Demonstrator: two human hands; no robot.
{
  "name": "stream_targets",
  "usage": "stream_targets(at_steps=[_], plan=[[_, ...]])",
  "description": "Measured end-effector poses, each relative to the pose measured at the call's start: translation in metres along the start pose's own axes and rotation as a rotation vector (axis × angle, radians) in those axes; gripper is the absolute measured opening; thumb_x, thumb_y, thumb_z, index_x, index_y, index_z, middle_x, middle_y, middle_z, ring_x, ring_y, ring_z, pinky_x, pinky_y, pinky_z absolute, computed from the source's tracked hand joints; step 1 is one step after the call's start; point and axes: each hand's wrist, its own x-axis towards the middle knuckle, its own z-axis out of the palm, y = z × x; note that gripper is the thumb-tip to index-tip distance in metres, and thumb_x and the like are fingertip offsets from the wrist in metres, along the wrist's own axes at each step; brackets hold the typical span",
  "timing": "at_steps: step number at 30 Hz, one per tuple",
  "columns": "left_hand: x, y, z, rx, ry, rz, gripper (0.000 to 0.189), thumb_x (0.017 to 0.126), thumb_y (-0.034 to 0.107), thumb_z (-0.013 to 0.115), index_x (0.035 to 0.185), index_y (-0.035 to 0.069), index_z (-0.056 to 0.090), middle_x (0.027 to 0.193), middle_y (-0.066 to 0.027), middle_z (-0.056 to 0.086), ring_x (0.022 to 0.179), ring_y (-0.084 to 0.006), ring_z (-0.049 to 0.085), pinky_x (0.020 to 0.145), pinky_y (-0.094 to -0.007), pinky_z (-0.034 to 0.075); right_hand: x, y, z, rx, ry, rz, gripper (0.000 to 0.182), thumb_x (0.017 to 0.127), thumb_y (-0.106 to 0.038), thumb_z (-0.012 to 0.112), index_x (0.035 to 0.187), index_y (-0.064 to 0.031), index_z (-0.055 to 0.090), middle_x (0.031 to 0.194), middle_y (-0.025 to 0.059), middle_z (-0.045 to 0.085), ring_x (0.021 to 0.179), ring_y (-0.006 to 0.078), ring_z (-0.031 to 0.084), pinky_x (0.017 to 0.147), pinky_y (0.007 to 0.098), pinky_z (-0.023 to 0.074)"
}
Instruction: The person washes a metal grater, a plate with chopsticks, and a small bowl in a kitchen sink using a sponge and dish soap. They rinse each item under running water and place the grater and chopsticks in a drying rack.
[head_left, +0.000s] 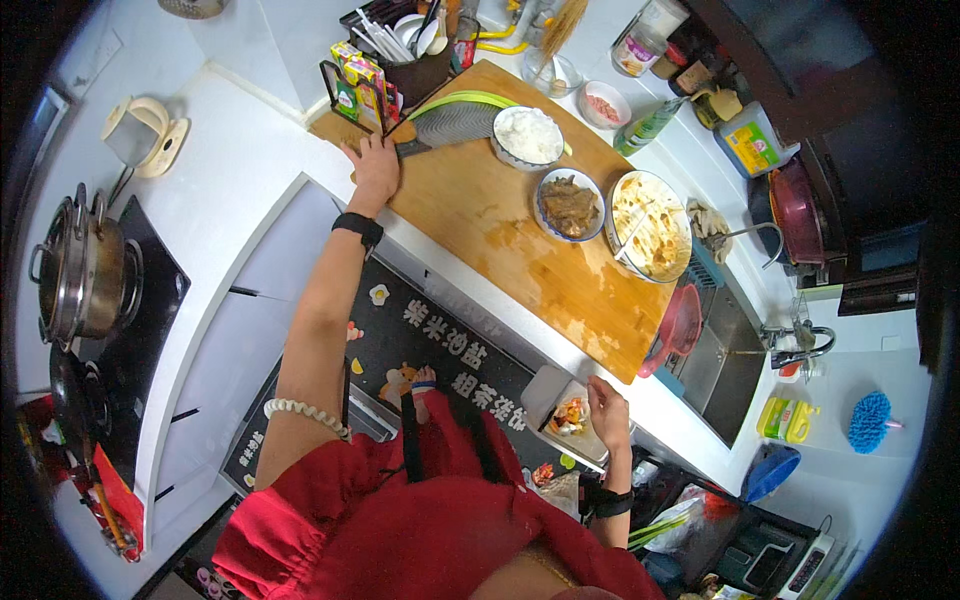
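My left hand (375, 171) lies with fingers spread at the left end of a wooden cutting board (465, 195), beside a black wire rack of packets (360, 86). A knife with a grey patterned blade (457, 124) lies close by, with long green stalks (465, 97) along it. My right hand (610, 411) is at the rim of an open waste bin (541, 390) hung at the counter front; whether its fingers hold anything is unclear. Food scraps (570, 416) sit inside the bin. On the board stand a bowl of white rice (528, 136), a bowl of brown food (568, 204) and a larger bowl with yellowish residue (649, 225).
Right of the board are a pink colander (681, 322) and a metal sink (727, 375). Behind it stand a small bowl of pink food (604, 105) and a green bottle (651, 127). A steel pot (82, 270) sits on the black cooktop (161, 277) at left.
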Motion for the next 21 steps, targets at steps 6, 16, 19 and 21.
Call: stream_targets(at_steps=[6, 16, 19, 21], plan=[[-0.020, -0.008, 0.006, -0.138, 0.051, 0.080, 0.042, 0.067, 0.020, 0.058, 0.105, 0.006, 0.046, 0.112, -0.0149, 0.041, 0.107, -0.0294, 0.038, 0.085, -0.0426, 0.036, 0.005, -0.025, -0.006, -0.016, -0.053, 0.044, 0.022, 0.079, -0.012, 0.050, 0.097, -0.0010, 0.056, 0.088, 0.0184, 0.059, 0.082, 0.0277, 0.059, 0.072, 0.0329, 0.0454], [-0.117, -0.034, -0.010, -0.329, 0.018, 0.100, 0.038, 0.066, 0.022, 0.063, 0.095, 0.004, 0.045, 0.073, -0.0130, 0.057, 0.066, -0.0310, 0.057, 0.060, -0.0381, 0.045, 0.006, -0.035, -0.003, -0.019, -0.082, -0.001, 0.022, 0.078, -0.009, 0.050, 0.097, 0.0003, 0.056, 0.089, 0.0200, 0.058, 0.083, 0.0297, 0.058, 0.073, 0.0339, 0.0450], [-0.153, -0.039, -0.007, -0.250, 0.118, 0.061, 0.038, 0.065, 0.020, 0.065, 0.094, 0.005, 0.045, 0.072, -0.0134, 0.057, 0.065, -0.0300, 0.057, 0.059, -0.0368, 0.044, 0.003, -0.030, 0.000, 0.004, -0.086, -0.014, 0.022, 0.078, -0.009, 0.050, 0.098, -0.0005, 0.056, 0.089, 0.0200, 0.058, 0.083, 0.0299, 0.058, 0.073, 0.0341, 0.0449], [-0.183, -0.041, -0.010, -0.242, 0.148, 0.029, 0.036, 0.063, 0.018, 0.066, 0.090, 0.007, 0.046, 0.073, -0.0118, 0.056, 0.066, -0.0291, 0.056, 0.059, -0.0360, 0.043, -0.002, -0.029, -0.002, 0.007, -0.086, -0.021, 0.022, 0.078, -0.009, 0.050, 0.098, -0.0008, 0.056, 0.089, 0.0198, 0.058, 0.083, 0.0301, 0.058, 0.073, 0.0341, 0.0449]])
